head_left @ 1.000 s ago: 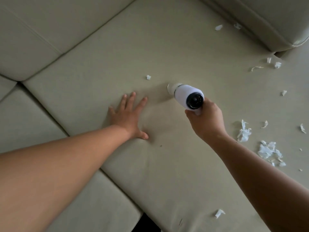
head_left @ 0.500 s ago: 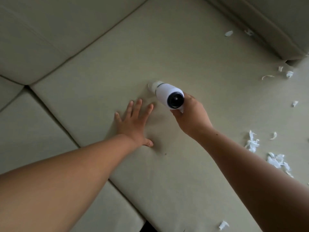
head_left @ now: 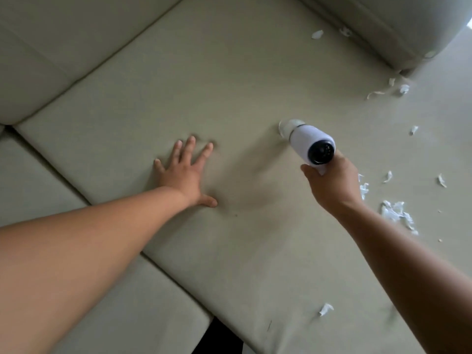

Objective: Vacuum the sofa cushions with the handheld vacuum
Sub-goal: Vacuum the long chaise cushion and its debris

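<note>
Running the handheld vacuum [head_left: 310, 145] over the seat cushion [head_left: 229, 80] goes best, I judge, with slow overlapping passes and the clear nozzle [head_left: 285, 127] low against the fabric, so that the suction lifts the litter instead of pushing it ahead. The nozzle sits at the cushion surface near the middle of the seat, pointing away from me; whether it truly touches I cannot tell. The ground around it looks clean, so I reckon the next passes belong to my right, where the torn paper scraps [head_left: 396, 213] lie thickest, just beside my wrist, with thinner bits scattered toward the armrest [head_left: 383, 29] and one lone scrap [head_left: 325, 309] near the front edge. The big clump may clog a small mouth, so I would take it from its edge, a little at a time.

My right hand [head_left: 332, 185] is wrapped round the grip under the white body, fingers curled about it, thumb visible at the side. My left hand [head_left: 184, 172] lies flat on the same cushion, well apart from the vacuum, fingers spread and straight, palm pressing down and denting the fabric, which holds the cover taut for the pass
</note>
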